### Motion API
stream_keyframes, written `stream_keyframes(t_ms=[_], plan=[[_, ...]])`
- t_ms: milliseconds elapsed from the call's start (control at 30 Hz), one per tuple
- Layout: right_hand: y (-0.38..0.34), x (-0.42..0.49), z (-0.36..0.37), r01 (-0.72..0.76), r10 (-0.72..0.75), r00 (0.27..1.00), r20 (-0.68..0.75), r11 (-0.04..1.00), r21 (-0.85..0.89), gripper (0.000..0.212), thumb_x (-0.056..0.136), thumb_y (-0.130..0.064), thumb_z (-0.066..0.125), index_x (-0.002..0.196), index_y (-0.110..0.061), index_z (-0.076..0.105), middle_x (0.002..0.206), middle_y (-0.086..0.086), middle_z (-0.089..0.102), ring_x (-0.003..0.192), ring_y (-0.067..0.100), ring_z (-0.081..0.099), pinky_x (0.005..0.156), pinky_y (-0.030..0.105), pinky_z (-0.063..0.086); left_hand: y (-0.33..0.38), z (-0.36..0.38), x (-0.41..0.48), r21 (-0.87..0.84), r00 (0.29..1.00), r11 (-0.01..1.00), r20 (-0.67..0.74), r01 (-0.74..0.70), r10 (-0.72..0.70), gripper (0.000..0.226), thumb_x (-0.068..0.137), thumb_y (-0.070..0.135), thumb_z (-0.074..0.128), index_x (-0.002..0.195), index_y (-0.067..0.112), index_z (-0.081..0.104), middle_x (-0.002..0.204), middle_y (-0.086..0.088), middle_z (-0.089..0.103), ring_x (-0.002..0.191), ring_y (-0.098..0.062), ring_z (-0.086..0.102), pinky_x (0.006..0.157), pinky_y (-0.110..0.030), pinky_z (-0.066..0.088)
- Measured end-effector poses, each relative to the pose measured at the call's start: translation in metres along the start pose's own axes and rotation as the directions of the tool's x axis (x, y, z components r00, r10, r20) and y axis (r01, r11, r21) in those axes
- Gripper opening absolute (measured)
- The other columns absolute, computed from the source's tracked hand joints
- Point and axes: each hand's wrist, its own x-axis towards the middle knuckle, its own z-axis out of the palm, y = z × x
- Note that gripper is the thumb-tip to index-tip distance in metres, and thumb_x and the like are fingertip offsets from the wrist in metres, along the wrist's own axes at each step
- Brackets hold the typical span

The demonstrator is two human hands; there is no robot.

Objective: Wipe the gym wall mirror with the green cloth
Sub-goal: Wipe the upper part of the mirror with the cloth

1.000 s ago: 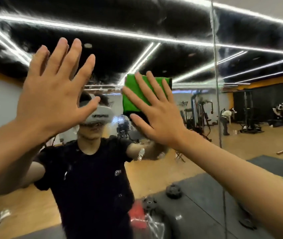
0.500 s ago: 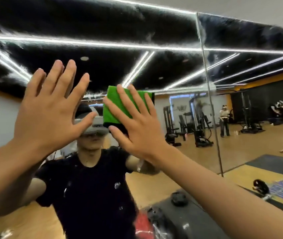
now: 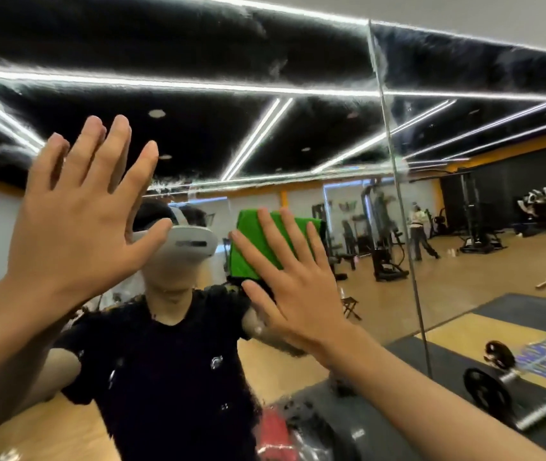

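The gym wall mirror [image 3: 315,134] fills the view and shows smears and droplets on its glass. A folded green cloth [image 3: 251,251] lies flat against the mirror at mid-height, right of centre. My right hand [image 3: 295,281] presses it to the glass with straight, spread fingers, covering the cloth's lower right part. My left hand [image 3: 78,214] is raised flat at the left with its fingers spread and straight; it holds nothing. Whether it touches the glass I cannot tell.
A vertical seam [image 3: 394,181] splits the mirror into two panels right of the cloth. The reflection shows a person in a black shirt with a white headset, gym machines, another person far back, and weight plates [image 3: 487,390] on black floor mats at lower right.
My right hand has slid the green cloth down the mirror. My left hand stays raised and flat at the left. The view has tilted so more of the mirror's top shows.
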Motion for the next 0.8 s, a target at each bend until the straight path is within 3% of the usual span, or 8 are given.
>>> stream_keyframes(t_ms=[67,133,300,433,533,600,700,800], plan=[[0.044,-0.010,-0.004,0.048,-0.047,0.998,0.040,0.998,-0.036,0.061,0.108,-0.054,0.026,0.166,-0.035,0.020,0.176,0.005,0.008,0.162,0.029,0.001,0.129,0.058,0.008,0.002,0.000,0.001,-0.002,1.000,1.000,0.009,-0.001,0.001,0.090,0.096,0.068,0.033,0.170,0.020,0.016,0.178,-0.013,-0.001,0.164,-0.031,-0.006,0.127,-0.067,0.011],[0.086,-0.011,-0.007,-0.191,0.191,0.981,0.012,0.981,-0.034,0.062,0.108,-0.054,0.023,0.167,-0.036,0.014,0.176,0.001,0.001,0.162,0.026,-0.005,0.129,0.060,0.007,0.006,-0.005,-0.001,0.029,1.000,0.999,0.010,0.017,-0.017,0.088,0.096,0.066,0.034,0.169,0.019,0.019,0.178,-0.014,0.003,0.164,-0.032,-0.002,0.129,-0.064,0.009],[0.065,0.021,-0.004,-0.755,0.771,0.633,-0.072,0.636,0.161,0.064,0.106,-0.057,0.009,0.167,-0.038,-0.002,0.175,-0.003,-0.011,0.161,0.024,-0.011,0.128,0.061,0.002,0.012,-0.019,0.000,0.065,1.000,0.998,0.022,0.020,-0.021,0.087,0.096,0.065,0.034,0.168,0.015,0.026,0.175,-0.019,0.014,0.163,-0.037,0.009,0.128,-0.060,0.012],[-0.014,-0.006,0.001,-0.191,0.190,0.982,0.017,0.980,0.057,0.064,0.108,-0.053,0.025,0.167,-0.033,0.011,0.176,0.002,-0.006,0.162,0.030,-0.006,0.129,0.060,0.000,0.008,-0.015,-0.001,0.078,0.999,0.997,0.030,0.017,-0.019,0.091,0.094,0.068,0.035,0.168,0.016,0.025,0.177,-0.016,0.008,0.164,-0.035,0.005,0.129,-0.059,0.008],[0.041,-0.025,-0.006,0.133,-0.130,0.986,0.101,0.991,-0.031,0.064,0.107,-0.057,0.030,0.166,-0.035,0.019,0.176,0.003,0.002,0.162,0.029,0.000,0.129,0.059,0.005,0.010,-0.014,0.000,0.089,0.999,0.996,0.035,0.018,-0.021,0.097,0.092,0.074,0.034,0.168,0.016,0.024,0.177,-0.016,0.007,0.164,-0.035,0.005,0.129,-0.059,0.007],[0.080,-0.021,-0.006,-0.139,0.139,0.990,0.025,0.990,-0.008,0.064,0.107,-0.059,0.023,0.167,-0.035,0.018,0.177,0.001,0.000,0.162,0.025,-0.004,0.128,0.061,0.007,0.012,-0.017,0.000,0.109,0.999,0.994,0.034,0.017,-0.020,0.101,0.091,0.079,0.032,0.168,0.015,0.024,0.176,-0.017,0.009,0.164,-0.036,0.007,0.128,-0.059,0.009],[0.096,0.002,-0.007,-0.647,0.658,0.751,-0.058,0.751,0.132,0.065,0.106,-0.060,0.012,0.167,-0.039,0.007,0.175,-0.005,-0.007,0.161,0.021,-0.011,0.128,0.060,0.003,0.013,-0.020,0.000,0.125,0.999,0.992,0.034,0.010,-0.015,0.101,0.091,0.081,0.032,0.168,0.015,0.026,0.176,-0.018,0.013,0.163,-0.036,0.010,0.128,-0.059,0.009],[0.045,0.024,-0.002,-0.687,0.699,0.713,-0.060,0.713,0.137,0.066,0.106,-0.056,0.013,0.167,-0.036,0.001,0.175,-0.003,-0.011,0.161,0.024,-0.012,0.129,0.059,0.001,0.012,-0.022,0.001,0.129,0.999,0.992,0.037,0.003,-0.008,0.100,0.092,0.080,0.032,0.168,0.015,0.027,0.176,-0.018,0.014,0.163,-0.035,0.010,0.129,-0.058,0.009]])
